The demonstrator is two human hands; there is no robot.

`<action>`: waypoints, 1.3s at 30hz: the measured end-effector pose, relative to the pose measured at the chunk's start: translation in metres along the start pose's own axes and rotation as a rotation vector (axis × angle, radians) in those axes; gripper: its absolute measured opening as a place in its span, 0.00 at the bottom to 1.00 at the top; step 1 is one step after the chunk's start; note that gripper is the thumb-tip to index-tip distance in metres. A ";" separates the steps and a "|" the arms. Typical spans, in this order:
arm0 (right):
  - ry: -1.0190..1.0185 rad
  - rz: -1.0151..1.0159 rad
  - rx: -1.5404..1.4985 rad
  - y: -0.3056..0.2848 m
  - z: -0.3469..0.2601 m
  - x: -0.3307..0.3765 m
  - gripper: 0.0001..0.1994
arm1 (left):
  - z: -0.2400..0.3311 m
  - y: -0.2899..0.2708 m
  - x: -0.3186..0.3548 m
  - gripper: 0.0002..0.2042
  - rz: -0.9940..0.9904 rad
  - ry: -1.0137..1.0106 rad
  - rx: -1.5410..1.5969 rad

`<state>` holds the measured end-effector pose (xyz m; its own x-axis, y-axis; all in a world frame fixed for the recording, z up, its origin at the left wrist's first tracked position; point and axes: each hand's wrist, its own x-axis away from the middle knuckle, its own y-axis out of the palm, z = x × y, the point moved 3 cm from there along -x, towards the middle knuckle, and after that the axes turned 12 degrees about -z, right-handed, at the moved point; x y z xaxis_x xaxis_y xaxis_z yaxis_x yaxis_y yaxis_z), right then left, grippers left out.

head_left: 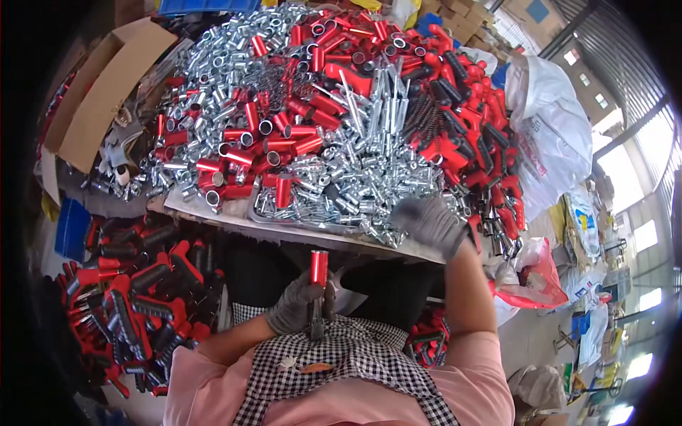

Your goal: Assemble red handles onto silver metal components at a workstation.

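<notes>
Over my lap, my left hand [290, 309] in a grey knit glove is closed around an upright red metal tube [319, 268] with a dark lower part. The tube's round top end points away from me. My right hand [432, 223], also gloved in grey, is over the right front edge of a heap of small silver metal fittings [348, 184] on the table. Motion smears its fingers, so I cannot make out whether it holds anything. Close beyond that hand lie red and black pistol-shaped handles [455, 153].
Loose red tubes [280, 145] and silver rings [206, 78] cover the table's left and back. Long silver rods [387, 99] and dark springs [425, 117] lie mid-right. More red-black handles [135, 305] pile up at lower left. A cardboard box [106, 92] and white sack [547, 128] flank the table.
</notes>
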<state>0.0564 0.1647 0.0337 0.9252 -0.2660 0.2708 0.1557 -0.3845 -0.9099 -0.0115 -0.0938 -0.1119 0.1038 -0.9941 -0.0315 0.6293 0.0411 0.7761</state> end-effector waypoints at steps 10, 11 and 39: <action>0.610 0.482 0.227 -0.159 0.105 -0.095 0.19 | 0.022 -0.002 -0.015 0.16 0.203 -0.002 -0.153; 0.604 0.486 0.227 -0.161 0.107 -0.107 0.19 | 0.025 -0.002 -0.015 0.15 0.200 0.029 -0.096; 0.373 0.699 -0.063 -0.158 0.122 -0.148 0.29 | 0.037 0.010 -0.015 0.11 0.269 -0.047 -0.340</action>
<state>-0.0631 0.3732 0.0990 0.6229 -0.7381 -0.2592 -0.4484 -0.0653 -0.8915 -0.0348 -0.0825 -0.0806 0.2686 -0.9467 0.1778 0.8033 0.3221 0.5009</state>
